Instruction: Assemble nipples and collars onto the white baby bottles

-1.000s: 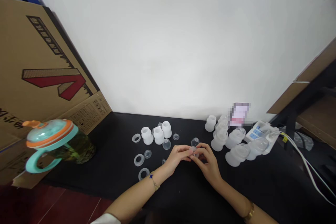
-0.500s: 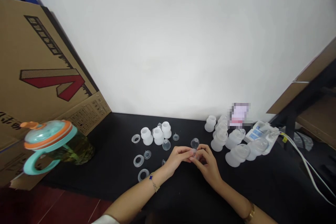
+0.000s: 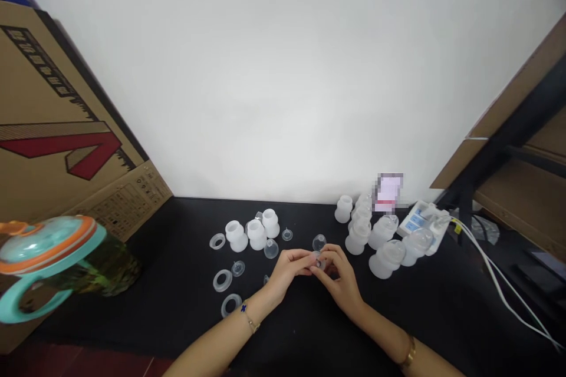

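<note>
Close together over the black table, my left hand [image 3: 289, 268] and my right hand [image 3: 338, 277] both pinch a small translucent nipple-like piece [image 3: 317, 263], partly hidden by the fingers. Just beyond the fingertips lies a clear dome cap [image 3: 319, 242]. Left of my hands stand three white open-necked bottle collars [image 3: 236, 236], with another clear dome [image 3: 271, 248] in front of them. Translucent rings [image 3: 222, 280] and soft clear nipples [image 3: 237, 268] lie farther left. One more clear nipple [image 3: 287, 234] rests behind my left hand.
Several white collars with clear domes [image 3: 387, 259] stand at the right, beside a white power strip [image 3: 424, 221] with white cables [image 3: 490, 271]. A teal-lidded jug [image 3: 97, 265] and a cardboard box [image 3: 66, 123] stand at left. A white wall [image 3: 274, 82] rises behind the table.
The view has shifted a little, so the things on the table appear farther left. Both hands keep the small piece between their fingers, with slight finger movement.
</note>
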Demonstrator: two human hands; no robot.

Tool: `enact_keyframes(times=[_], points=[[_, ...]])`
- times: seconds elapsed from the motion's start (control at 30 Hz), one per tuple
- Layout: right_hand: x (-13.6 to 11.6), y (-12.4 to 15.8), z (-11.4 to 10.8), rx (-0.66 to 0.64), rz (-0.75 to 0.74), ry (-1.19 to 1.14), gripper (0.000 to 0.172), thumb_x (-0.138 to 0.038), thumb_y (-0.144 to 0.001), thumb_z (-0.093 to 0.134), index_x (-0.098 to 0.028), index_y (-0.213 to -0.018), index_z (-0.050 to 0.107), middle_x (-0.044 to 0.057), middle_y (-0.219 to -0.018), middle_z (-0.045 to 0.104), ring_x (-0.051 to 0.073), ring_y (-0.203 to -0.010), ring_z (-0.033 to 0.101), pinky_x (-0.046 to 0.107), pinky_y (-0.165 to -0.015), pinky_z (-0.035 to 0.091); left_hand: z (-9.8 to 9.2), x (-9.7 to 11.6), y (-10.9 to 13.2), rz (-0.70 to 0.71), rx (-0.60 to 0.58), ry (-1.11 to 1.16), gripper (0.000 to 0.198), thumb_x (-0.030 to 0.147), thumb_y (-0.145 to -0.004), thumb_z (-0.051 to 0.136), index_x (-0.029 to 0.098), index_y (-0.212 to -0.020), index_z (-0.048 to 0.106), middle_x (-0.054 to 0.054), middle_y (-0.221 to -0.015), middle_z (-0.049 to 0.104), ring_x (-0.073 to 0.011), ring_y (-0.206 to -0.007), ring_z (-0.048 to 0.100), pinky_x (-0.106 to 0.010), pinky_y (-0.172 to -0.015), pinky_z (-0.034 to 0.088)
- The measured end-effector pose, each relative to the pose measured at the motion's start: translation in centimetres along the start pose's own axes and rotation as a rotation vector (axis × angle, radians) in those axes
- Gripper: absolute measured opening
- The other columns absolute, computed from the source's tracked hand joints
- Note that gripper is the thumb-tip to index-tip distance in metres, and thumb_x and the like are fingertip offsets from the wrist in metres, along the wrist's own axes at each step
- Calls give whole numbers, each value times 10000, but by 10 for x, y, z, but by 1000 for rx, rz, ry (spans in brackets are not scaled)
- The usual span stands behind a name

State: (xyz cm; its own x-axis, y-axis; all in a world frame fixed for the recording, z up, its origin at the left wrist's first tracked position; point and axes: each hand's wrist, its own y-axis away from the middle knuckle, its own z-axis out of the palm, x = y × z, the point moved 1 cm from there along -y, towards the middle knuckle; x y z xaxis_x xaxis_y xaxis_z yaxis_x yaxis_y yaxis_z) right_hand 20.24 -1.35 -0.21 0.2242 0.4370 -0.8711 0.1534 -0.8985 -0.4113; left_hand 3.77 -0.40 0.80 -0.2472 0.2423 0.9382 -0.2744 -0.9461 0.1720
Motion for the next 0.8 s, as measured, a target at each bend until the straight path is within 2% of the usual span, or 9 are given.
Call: enact_keyframes(times=[0.2,0.47,0.63,0.8], points=[[5,0,-1,-68,6,-18,165,-269,-863,682,-264,-1028,676,74,-1182,539,118,-640,608,289,-608,562,-2,-3,-2,21,28,-22,344,445,-792,755,130,-925,792,-93,-847,733,-188,-788,658,-247,-698,508],[3,0,0,-70,17,-41,73,-287,-866,687,-250,-928,673,64,-1124,559,132,-659,603,285,-594,544,0,0,-1,29,22,-52,344,464,-800,735,126,-838,780,-66,-769,704,-156,-714,623,-224,-647,478],[3,0,0,-35,1,-38,84,-307,-854,711,-242,-849,657,51,-1053,560,145,-682,588,278,-590,527,1,0,1,5,-23,-65,356,454,-777,764,130,-923,785,-93,-872,746,-192,-803,662,-257,-718,507],[8,2,0,-22,3,-20,114,-315,-856,710,-230,-809,649,49,-1046,552,138,-678,584,273,-590,523,-1,-2,0,-9,-33,-48,368,439,-749,794,130,-948,787,-91,-857,754,-184,-774,669,-256,-713,513]])
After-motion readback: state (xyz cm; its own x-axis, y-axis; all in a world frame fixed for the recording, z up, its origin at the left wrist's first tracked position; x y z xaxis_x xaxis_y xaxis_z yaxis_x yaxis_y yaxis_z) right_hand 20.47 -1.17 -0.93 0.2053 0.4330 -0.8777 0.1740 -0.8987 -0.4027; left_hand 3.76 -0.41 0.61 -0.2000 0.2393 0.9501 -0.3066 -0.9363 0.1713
